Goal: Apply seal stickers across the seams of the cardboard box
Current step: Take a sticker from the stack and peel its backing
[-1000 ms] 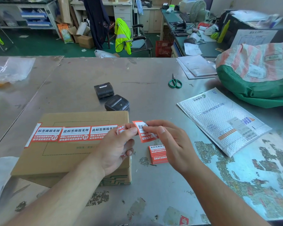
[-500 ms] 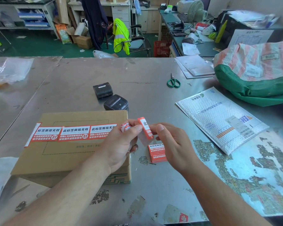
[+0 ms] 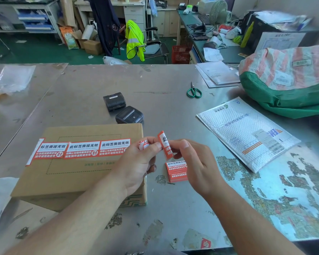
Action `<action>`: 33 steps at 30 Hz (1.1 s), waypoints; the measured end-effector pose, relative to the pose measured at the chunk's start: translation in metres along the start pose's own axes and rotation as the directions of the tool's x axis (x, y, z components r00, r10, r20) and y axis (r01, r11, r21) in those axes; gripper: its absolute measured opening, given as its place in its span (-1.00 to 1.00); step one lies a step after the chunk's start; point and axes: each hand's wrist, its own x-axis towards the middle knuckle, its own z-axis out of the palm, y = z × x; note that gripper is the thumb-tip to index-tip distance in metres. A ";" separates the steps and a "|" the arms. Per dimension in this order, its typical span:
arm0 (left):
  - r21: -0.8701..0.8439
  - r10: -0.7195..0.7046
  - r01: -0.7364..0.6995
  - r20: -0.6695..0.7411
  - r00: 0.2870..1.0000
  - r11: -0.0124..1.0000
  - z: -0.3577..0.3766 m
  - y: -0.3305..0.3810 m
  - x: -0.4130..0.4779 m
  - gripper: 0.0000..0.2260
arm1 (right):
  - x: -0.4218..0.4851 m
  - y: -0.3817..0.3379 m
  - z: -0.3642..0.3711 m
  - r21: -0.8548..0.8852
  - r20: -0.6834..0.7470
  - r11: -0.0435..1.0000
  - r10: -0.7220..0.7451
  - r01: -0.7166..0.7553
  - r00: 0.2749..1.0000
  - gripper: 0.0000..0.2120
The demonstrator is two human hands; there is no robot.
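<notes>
A flat cardboard box [image 3: 68, 177] lies on the metal table, left of centre. Three red-and-white seal stickers [image 3: 83, 149] run in a row across its top. Just off the box's right edge, my left hand [image 3: 136, 164] and my right hand [image 3: 197, 162] both pinch one red seal sticker [image 3: 164, 144], which stands bent on edge between them. My left fingers also hold a crumpled bit of backing [image 3: 143, 144]. A small stack of stickers [image 3: 176, 172] lies on the table under my right hand.
Two black label printers [image 3: 129, 115] sit behind the box. Green scissors [image 3: 193, 92] lie farther back. A white bubble mailer [image 3: 247, 133] is to the right, a striped sack [image 3: 287, 80] behind it. Papers [image 3: 217, 72] lie at the far right edge.
The sticker between my hands has turned from lying flat to standing on edge, as its backing peels away. Both hands stay beside the box's right edge.
</notes>
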 end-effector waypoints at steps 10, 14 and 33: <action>0.135 0.039 -0.033 -0.041 0.998 0.990 0.005 0.004 -0.006 -0.90 | 0.000 0.007 0.004 -0.098 0.108 0.992 -0.074 0.085 0.991 -0.40; 0.070 -0.076 0.081 -0.065 0.995 0.994 0.007 0.005 -0.007 -0.85 | -0.003 0.015 0.006 -0.110 0.095 0.989 -0.093 0.103 0.991 -0.44; 0.333 0.071 -0.046 -0.063 0.995 0.942 0.008 0.015 -0.009 -0.82 | 0.003 0.000 0.000 0.291 0.076 0.948 0.114 -0.131 0.991 -0.51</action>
